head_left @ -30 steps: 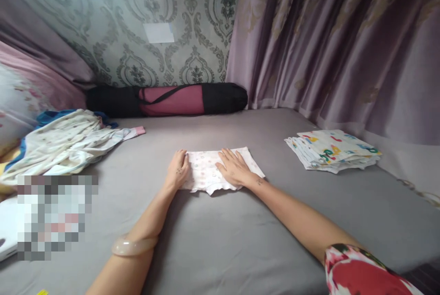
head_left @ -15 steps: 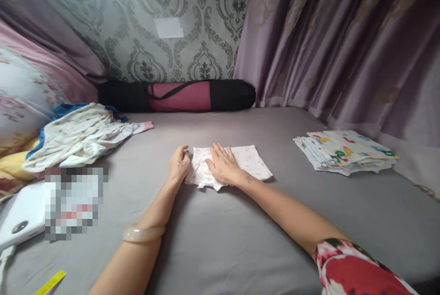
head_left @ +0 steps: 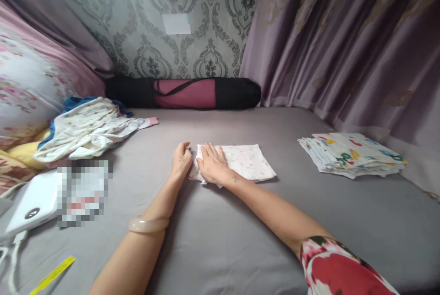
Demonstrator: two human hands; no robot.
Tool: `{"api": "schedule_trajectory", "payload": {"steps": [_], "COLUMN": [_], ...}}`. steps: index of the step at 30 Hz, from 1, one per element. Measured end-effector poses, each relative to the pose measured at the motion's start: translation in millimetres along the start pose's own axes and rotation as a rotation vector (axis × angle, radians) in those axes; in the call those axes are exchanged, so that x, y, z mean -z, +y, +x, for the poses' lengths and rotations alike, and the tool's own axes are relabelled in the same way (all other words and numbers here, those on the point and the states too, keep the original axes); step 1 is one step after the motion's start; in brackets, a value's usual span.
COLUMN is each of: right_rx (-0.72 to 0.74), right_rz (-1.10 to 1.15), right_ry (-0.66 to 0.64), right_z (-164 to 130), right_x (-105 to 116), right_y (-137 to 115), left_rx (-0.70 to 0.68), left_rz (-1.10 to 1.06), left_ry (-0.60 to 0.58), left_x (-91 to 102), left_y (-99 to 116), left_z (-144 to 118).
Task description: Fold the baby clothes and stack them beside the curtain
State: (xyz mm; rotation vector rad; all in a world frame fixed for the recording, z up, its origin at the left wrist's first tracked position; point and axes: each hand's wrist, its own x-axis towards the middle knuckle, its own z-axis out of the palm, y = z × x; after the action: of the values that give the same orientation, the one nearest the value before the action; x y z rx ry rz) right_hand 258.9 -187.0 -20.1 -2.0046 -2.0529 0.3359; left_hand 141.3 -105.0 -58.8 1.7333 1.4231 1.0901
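Where both hands rest, the folded cloth lies flat, pale, pink-dotted.

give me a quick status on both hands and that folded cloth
Left hand at the cloth's left edge. Right hand flat on the folded cloth, pressing its left end. Cloth on the grey sheet, nothing in the way.

We see a home bedroom, probably. A grey bed sheet fills the near view. On the far side there is damask wallpaper, and purple curtains hang on the right. A floral pillow and loose clothes lie at the left.
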Motion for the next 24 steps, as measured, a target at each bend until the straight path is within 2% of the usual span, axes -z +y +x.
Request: {"api": "schedule_trajectory", "payload": {"steps": [4,8,11,15,17,19,24], "right_rx": [0.049,0.034,0.046,0.029,0.003,-0.004,-0.025], "right_rz": [-0.039,-0.068,-0.031,0.136,0.153,0.091,-0.056], "right_ry": [-0.010,-0.012,-0.027,-0.037,-0.002,0.030,0.019], "right_z": [12,17,19,15,5,-11,-45], "right_x": [-14,-25,-22,-5,7,18,25], "right_y": [-21,-23,-21,-10,3,19,47], "left_rx": [0.007,-0.007,-0.027,-0.060,-0.128,-0.255,-0.606], "left_rz": [-0.006,0.022,0.062,0.173,0.251,0.321,0.411], "left_ry": [0.017,0.055,0.042,0.053,0.075,0.058,-0.145], "left_x": [0.8,-1.7,-2.9,-0.9,-1.3,-5.6,-30.8], "left_y": [-1,-2,0,9,17,28,47], "left_z": [1,1,0,-5,-11,-20,-51]}}
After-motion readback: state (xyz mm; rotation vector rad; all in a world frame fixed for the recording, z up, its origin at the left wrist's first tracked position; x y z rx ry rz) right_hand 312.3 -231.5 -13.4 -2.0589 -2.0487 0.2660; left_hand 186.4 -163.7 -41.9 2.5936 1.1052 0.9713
